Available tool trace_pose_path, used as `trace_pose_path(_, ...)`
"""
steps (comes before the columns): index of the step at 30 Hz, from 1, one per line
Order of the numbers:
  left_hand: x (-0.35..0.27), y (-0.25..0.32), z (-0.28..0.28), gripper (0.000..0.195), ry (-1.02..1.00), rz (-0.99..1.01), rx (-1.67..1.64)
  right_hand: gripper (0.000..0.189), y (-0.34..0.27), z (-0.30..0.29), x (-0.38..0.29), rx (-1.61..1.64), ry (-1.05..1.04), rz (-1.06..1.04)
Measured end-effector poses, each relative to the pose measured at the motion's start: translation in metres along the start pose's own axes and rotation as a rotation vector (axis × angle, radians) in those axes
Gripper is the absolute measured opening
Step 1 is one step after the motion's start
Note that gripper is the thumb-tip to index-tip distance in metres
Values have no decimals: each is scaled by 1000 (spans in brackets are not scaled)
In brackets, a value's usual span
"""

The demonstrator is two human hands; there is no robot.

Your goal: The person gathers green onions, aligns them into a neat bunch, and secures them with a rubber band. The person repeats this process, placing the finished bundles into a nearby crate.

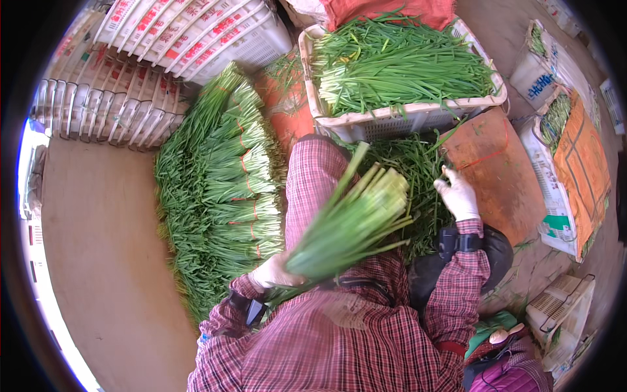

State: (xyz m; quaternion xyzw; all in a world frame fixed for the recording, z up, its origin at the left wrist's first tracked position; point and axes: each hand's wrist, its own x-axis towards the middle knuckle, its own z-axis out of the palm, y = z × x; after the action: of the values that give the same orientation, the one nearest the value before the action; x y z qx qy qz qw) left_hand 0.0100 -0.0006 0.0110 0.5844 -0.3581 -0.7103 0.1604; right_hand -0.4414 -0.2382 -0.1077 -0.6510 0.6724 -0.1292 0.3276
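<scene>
My left hand [275,272], in a white glove, grips a thick bunch of garlic chives [343,230] by its leafy part. The pale cut ends of the bunch point up and to the right over my lap, and motion blurs it. My right hand [458,195], also gloved, is held with thumb and fingers apart; I see nothing in it. Below and beside that hand lies a heap of loose green leaves [423,161]. Left of my knee, several chive bundles tied with red bands [250,171] lie in a row, pale ends towards me.
Ahead stands a white plastic crate [392,113] filled with loose chives [406,68]. A reddish-brown board [494,171] lies to the right, a red band [485,156] on it. Stacked white crates [196,39] rise at upper left. Filled crates [551,186] line the right side.
</scene>
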Motion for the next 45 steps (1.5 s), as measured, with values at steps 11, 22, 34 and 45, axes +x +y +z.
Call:
trace_pose_path(11,50,-221,-83,82,-44,137,-428,50,-35,-23,-46,457,36,-76)
trace_pose_path(22,50,-202,-87,79,-59,-45,-652,27,-69,11,-73,444,180,-326)
trace_pose_path(34,33,-211,-78,76,-35,-89,-721,40,-69,31,-154,343,-276,-178)
trace_pose_path(45,21,-218,-62,73,-4,-69,-757,19,-136,60,-174,184,-135,-771)
